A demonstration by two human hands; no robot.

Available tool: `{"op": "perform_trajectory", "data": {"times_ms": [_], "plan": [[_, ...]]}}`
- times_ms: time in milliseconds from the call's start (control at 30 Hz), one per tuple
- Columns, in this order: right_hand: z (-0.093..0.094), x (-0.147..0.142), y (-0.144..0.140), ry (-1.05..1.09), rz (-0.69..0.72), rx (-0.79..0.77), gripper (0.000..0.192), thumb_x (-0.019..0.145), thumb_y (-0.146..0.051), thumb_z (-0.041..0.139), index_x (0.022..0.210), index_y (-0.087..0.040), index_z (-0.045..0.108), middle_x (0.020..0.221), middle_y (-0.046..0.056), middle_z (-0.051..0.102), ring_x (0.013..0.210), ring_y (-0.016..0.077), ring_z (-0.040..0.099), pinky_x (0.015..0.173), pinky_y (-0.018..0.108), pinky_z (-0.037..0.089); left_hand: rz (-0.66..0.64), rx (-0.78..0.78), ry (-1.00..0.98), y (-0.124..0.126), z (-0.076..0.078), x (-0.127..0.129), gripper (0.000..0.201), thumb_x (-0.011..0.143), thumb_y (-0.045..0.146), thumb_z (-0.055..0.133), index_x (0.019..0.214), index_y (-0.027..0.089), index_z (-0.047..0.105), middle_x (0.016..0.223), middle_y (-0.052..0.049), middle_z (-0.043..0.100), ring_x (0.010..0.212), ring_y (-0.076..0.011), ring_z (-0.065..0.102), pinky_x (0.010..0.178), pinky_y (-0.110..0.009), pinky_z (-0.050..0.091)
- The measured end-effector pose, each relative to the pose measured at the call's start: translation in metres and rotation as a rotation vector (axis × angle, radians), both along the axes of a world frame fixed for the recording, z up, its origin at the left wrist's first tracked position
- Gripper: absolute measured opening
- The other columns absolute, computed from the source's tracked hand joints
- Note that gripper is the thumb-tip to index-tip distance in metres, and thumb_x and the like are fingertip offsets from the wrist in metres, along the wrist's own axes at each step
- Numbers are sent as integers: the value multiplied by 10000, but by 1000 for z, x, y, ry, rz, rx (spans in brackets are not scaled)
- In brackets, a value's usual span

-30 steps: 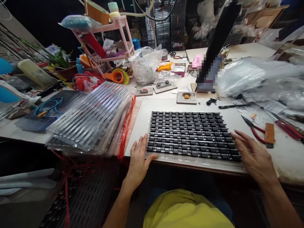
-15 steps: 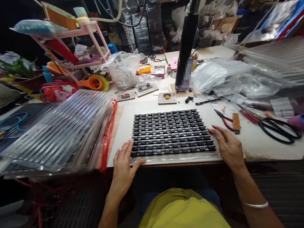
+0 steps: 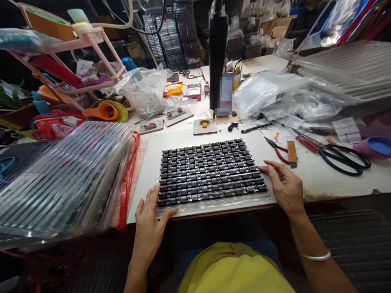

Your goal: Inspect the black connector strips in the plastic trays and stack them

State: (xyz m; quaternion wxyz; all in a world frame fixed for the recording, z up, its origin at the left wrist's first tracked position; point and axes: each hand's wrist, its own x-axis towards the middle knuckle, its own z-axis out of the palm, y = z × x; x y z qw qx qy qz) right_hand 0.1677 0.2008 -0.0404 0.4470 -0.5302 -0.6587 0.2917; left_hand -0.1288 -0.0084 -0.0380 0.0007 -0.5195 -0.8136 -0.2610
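Observation:
A clear plastic tray [image 3: 214, 207] lies flat on a white board at the front of the table. Rows of small black electronic parts [image 3: 210, 175] fill it, with pale pins and markings showing. My left hand [image 3: 152, 215] rests against the tray's left front corner, its fingers stretched along the side and its thumb along the front edge. At the right edge my right hand [image 3: 284, 185] touches the tray with its fingertips, fingers loosely bent and apart. The undersides of both hands are hidden.
Stacked clear trays [image 3: 64, 175] with red string [image 3: 130, 179] stand at left. A black upright tool [image 3: 217, 61] rises behind small jigs [image 3: 205, 127]. Red-handled cutters [image 3: 277, 150], a brown-handled blade [image 3: 292, 154], black scissors [image 3: 345, 158] and plastic bags [image 3: 275, 97] lie at right.
The whole view has shifted, so the tray and table things appear further left. Both hands keep their places at the tray's sides.

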Motion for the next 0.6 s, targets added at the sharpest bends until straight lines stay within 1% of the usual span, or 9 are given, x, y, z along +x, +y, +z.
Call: {"op": "perform_trajectory", "data": {"times_ms": [333, 467, 600], "plan": [[-1, 1, 2, -14, 15, 29, 299, 892, -397, 511, 1054, -194, 659, 893, 62, 737, 903, 224, 688, 894, 417, 509, 40, -38, 20, 2, 4, 2, 676, 872, 455, 532, 1470, 308, 252, 1448, -69, 455, 1368, -273, 363, 1129, -516, 271], [-1, 1, 3, -6, 45, 1, 288, 879, -385, 529, 1052, -192, 654, 920, 71, 733, 898, 220, 685, 870, 403, 519, 62, -53, 23, 4, 7, 3, 657, 878, 475, 506, 1465, 296, 270, 1431, -82, 473, 1353, -281, 387, 1116, -523, 294], [-3, 1, 5, -47, 55, 52, 268, 851, -376, 569, 1039, -206, 658, 927, 64, 724, 884, 216, 677, 874, 410, 508, 75, -68, 13, 5, 10, 4, 658, 875, 483, 501, 1463, 287, 281, 1427, -91, 476, 1349, -283, 392, 1114, -518, 304]]}}
